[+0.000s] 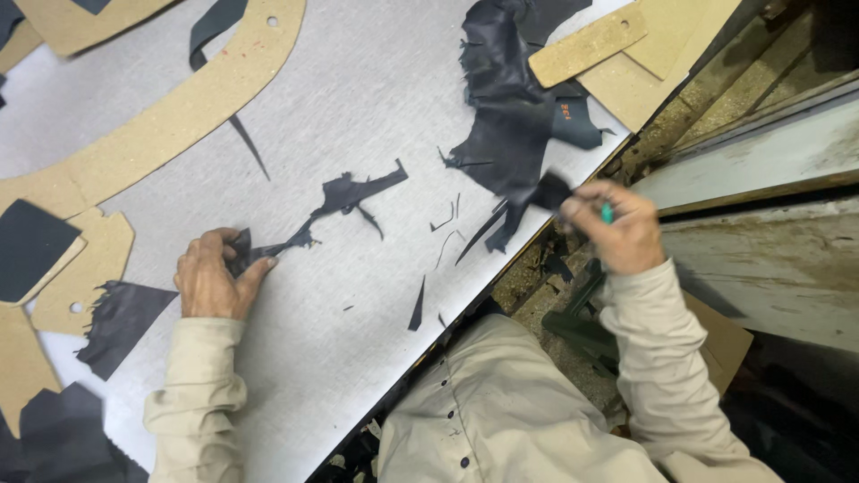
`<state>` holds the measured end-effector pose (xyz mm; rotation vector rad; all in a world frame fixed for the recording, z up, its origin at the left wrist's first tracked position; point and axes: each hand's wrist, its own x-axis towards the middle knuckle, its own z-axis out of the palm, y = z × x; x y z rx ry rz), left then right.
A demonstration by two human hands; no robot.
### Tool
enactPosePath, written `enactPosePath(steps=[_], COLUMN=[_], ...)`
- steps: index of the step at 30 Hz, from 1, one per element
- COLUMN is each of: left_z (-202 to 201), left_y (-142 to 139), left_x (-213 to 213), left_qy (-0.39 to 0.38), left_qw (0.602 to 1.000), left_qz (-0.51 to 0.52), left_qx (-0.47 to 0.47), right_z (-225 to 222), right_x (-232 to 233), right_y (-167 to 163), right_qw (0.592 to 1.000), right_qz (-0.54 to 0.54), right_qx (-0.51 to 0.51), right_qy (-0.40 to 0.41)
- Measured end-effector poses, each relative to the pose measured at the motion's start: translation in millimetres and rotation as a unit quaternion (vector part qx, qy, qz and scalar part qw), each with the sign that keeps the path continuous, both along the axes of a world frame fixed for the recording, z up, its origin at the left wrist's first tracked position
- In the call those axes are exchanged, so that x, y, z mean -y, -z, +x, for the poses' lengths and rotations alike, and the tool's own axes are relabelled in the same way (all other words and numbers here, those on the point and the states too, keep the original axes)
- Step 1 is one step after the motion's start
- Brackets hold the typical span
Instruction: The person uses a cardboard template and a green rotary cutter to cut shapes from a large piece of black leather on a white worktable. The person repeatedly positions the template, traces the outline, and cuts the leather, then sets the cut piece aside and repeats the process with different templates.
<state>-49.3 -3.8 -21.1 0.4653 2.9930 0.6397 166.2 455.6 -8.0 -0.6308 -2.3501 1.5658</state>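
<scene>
Hands apart — left hand (212, 282) pinches a black scrap (309, 222) on the metal table (358, 98), right hand (617, 224) grips a dark leather piece (519, 125)

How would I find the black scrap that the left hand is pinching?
Start on the grey metal table and find the left hand near its lower left. The long black scrap runs from those fingers up toward the right. It is ragged and thin, unlike the big crumpled black sheet beyond.

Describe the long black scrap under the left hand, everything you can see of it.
The black scrap is a thin, ragged offcut that looks like leather, matte and dark. It lies flat on the grey metal table, running from a broad jagged end up and right down to a narrow tail. The left hand pinches that tail against the table. Small black slivers lie around it.
</scene>
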Motion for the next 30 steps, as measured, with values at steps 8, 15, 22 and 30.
enactPosePath(steps=[8,15,22,30], left_z=[59,235,172,110], left_y=[22,26,-2,5], left_x=[-38,-143,-185,-273], left_qy=[-0.039,0.234,-0.092,-0.024], left_qw=[0.994,0.865,0.878,0.943], left_qz=[0.073,0.127,0.322,0.248], left_qx=[0.072,0.425,0.342,0.221], right_z=[-96,-87,-83,-36], right_x=[-99,-24,4,27], right_y=[7,15,10,13], right_qw=[0.923,0.947,0.964,0.932], right_qz=[0.359,0.262,0.191,0.322], right_qx=[-0.136,0.162,0.070,-0.004], right_qy=[0.012,-0.096,-0.169,-0.166])
